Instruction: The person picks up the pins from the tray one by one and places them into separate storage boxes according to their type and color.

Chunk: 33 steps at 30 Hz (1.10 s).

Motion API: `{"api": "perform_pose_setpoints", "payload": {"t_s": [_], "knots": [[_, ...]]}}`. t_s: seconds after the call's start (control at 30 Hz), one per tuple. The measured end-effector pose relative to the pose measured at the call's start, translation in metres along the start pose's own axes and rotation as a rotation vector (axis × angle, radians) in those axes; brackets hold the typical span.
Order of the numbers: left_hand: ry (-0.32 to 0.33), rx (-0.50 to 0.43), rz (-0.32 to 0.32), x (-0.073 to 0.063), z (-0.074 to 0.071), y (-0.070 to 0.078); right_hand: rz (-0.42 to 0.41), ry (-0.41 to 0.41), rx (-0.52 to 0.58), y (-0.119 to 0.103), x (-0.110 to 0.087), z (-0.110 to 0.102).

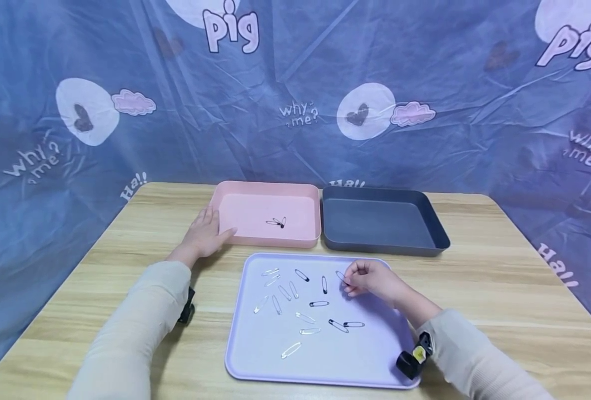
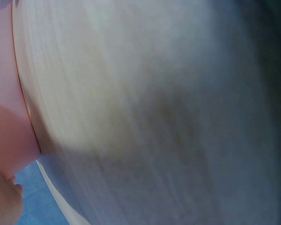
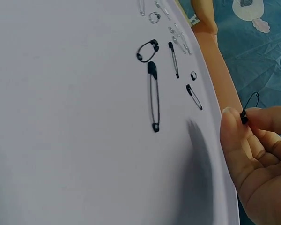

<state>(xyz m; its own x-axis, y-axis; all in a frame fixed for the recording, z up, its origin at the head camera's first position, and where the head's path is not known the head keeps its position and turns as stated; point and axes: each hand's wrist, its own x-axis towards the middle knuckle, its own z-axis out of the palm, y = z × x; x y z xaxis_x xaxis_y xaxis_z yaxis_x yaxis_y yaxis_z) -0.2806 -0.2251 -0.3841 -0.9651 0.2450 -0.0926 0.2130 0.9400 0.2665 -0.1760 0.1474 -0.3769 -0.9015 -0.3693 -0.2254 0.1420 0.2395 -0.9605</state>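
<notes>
Between thumb and forefinger, my right hand [image 1: 370,280] pinches a black safety pin [image 3: 244,117] above the right part of the lilac tray [image 1: 375,366]. The pin's wire loop sticks out beyond the fingertips. Several black safety pins [image 1: 319,304] lie on the tray, mostly towards its middle. Silver safety pins [image 1: 276,305] are scattered over its left half. My left hand [image 1: 205,233] rests at the near left corner of the pink tray [image 1: 275,243], fingers extended along its left side and thumb over the front rim. A small cluster of dark pins [image 1: 281,223] lies inside the pink tray.
A dark grey tray [image 1: 385,246] stands right beside the pink one, at the back of the wooden table [image 1: 485,266]. Behind the table hangs a blue printed cloth [image 1: 255,144]. The lilac tray sits nearer me, in front of both.
</notes>
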Motion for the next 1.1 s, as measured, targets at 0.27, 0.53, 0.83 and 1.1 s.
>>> {"api": "perform_pose_setpoints", "payload": {"t_s": [0.27, 0.53, 0.83, 1.1], "knots": [[0.0, 0.002, -0.002, 0.001, 0.002, -0.001, -0.018, 0.067, 0.056, -0.001, 0.01, 0.004], [-0.002, -0.004, -0.006, 0.002, 0.003, -0.002, -0.016, 0.106, 0.122, -0.007, 0.022, 0.01], [-0.002, 0.006, 0.002, 0.003, 0.003, 0.001, -0.036, 0.095, 0.135, -0.016, 0.036, 0.015], [-0.007, 0.011, -0.006, 0.001, -0.001, 0.001, -0.031, 0.133, 0.116, -0.024, 0.048, 0.022]]}}
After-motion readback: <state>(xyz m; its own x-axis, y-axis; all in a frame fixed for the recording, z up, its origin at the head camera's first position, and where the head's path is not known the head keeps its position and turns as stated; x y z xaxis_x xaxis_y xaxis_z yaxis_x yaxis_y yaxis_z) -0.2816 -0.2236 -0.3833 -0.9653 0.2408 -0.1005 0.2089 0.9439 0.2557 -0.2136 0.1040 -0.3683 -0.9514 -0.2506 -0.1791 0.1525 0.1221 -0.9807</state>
